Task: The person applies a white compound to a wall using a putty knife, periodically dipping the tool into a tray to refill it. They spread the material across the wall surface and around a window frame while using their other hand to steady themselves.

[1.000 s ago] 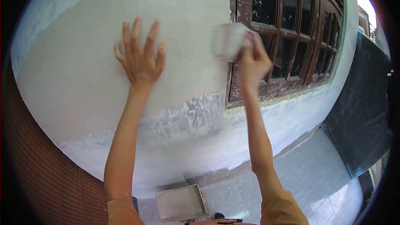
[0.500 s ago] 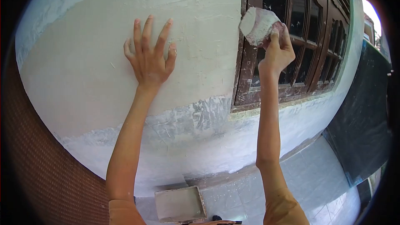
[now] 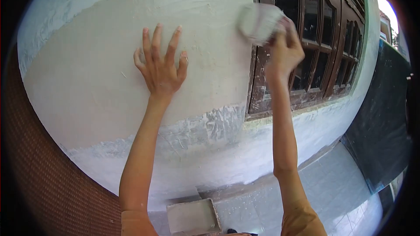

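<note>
My left hand (image 3: 162, 74) is spread against the putty-coated wall (image 3: 105, 70), fingers apart and pointing up. Further right, my right hand (image 3: 286, 54) grips a flat, putty-smeared spreader (image 3: 261, 24) by its right edge. Motion blurs the spreader and the hand. The tool overlaps the left side of the brown window frame (image 3: 259, 78) and the edge of the pale putty beside it. Smooth, damp-looking putty covers the middle of the wall, with rough blue-white patches above and below.
Low by the wall's foot, a rectangular tray (image 3: 215, 215) holds pale putty on the tiled floor (image 3: 245, 205). A woven brown panel (image 3: 57, 179) borders the left. Glazed window shutters (image 3: 321, 48) fill the upper right, and a dark board (image 3: 378, 122) leans beyond them.
My right hand has swung the spreader left, from over the window frame to the putty's edge. My left hand stays spread on the wall; the view has shifted slightly.
</note>
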Motion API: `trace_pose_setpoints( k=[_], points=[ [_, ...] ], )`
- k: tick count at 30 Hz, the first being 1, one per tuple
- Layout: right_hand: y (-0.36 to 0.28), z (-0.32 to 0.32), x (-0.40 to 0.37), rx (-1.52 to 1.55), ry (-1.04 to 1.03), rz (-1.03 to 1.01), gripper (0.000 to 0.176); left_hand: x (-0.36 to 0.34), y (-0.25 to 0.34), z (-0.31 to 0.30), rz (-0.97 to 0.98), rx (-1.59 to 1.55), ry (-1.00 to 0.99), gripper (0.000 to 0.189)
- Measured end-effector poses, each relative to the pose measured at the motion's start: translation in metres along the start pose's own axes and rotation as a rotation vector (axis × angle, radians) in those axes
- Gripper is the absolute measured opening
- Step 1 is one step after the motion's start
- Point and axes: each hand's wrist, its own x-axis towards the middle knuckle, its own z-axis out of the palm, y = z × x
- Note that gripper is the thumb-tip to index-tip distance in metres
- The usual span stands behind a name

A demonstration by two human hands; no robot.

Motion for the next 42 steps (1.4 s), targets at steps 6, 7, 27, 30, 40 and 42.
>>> trace_pose_setpoints(
  k=[6,7,27,30,40,42],
  points=[
    [0.043,0.009,-0.009,-0.156,-0.216,-0.071,0.033,0.002,-0.002,0.000,0.005,-0.033,0.046,0.051],
    [0.036,0.000,0.001,-0.106,-0.125,-0.072,0.032,0.001,-0.001,0.000,0.001,-0.030,0.034,0.051],
    [0.018,-0.014,-0.049,-0.116,-0.160,-0.003,0.029,0.002,0.001,0.000,-0.012,-0.001,0.018,0.050],
    [0.040,-0.014,-0.060,-0.206,-0.229,-0.094,0.030,0.001,-0.001,0.001,0.001,0.010,0.046,0.050],
    [0.018,-0.044,-0.044,-0.067,-0.161,0.095,0.032,0.001,-0.003,0.004,0.025,0.002,0.033,0.047],
    [0.029,-0.024,-0.074,-0.059,-0.266,0.187,0.034,0.000,-0.004,0.005,0.039,0.012,0.041,0.047]
  ],
)
